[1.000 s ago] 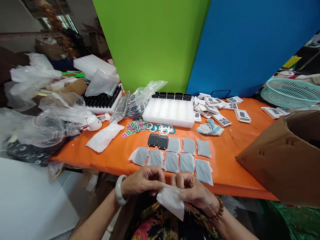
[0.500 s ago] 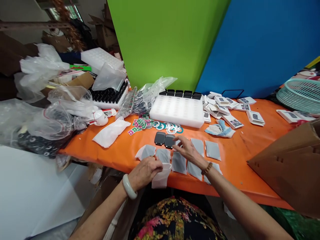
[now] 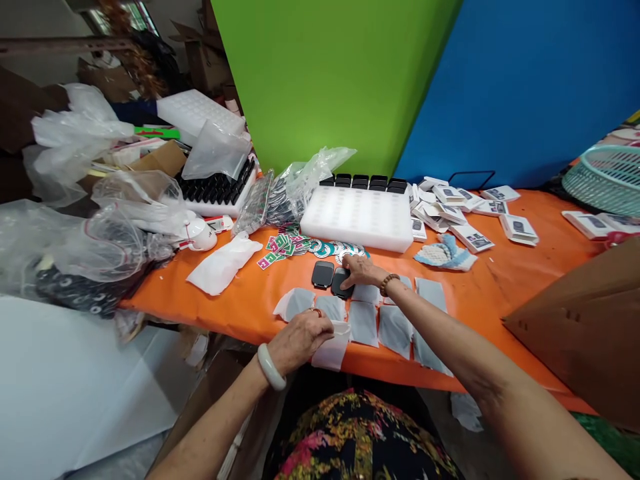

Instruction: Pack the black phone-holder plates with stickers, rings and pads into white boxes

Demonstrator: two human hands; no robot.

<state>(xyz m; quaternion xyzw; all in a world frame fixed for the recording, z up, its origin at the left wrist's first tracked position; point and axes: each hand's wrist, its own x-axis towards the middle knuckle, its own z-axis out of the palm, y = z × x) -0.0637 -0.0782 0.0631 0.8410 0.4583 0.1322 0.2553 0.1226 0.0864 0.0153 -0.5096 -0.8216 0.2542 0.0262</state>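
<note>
My left hand [image 3: 303, 339] pinches the mouth of a small white translucent pouch [image 3: 331, 355], which hangs at the table's front edge. My right hand [image 3: 364, 272] reaches over the table and has its thumb and fingers at the edges of a flat black square device [image 3: 341, 284], still lying on the table. A second black square device [image 3: 323, 274] lies just left of it. Around them are several grey squares in white pouches, such as one pouched device [image 3: 363, 323] in the front row; my right forearm covers part of the right ones.
Behind the hands lie green and pink cards [image 3: 283, 247], ring-shaped pieces [image 3: 325, 249] and a white foam tray [image 3: 357, 217]. Small white boxes [image 3: 470, 237] and a cloth [image 3: 445, 255] are at the right, beside a cardboard carton [image 3: 575, 327]. A white sheet bag [image 3: 223, 263] lies left.
Both hands first held the white pouch together over the lap. My left hand now holds it alone at the table edge, while my right hand has moved forward to the black device.
</note>
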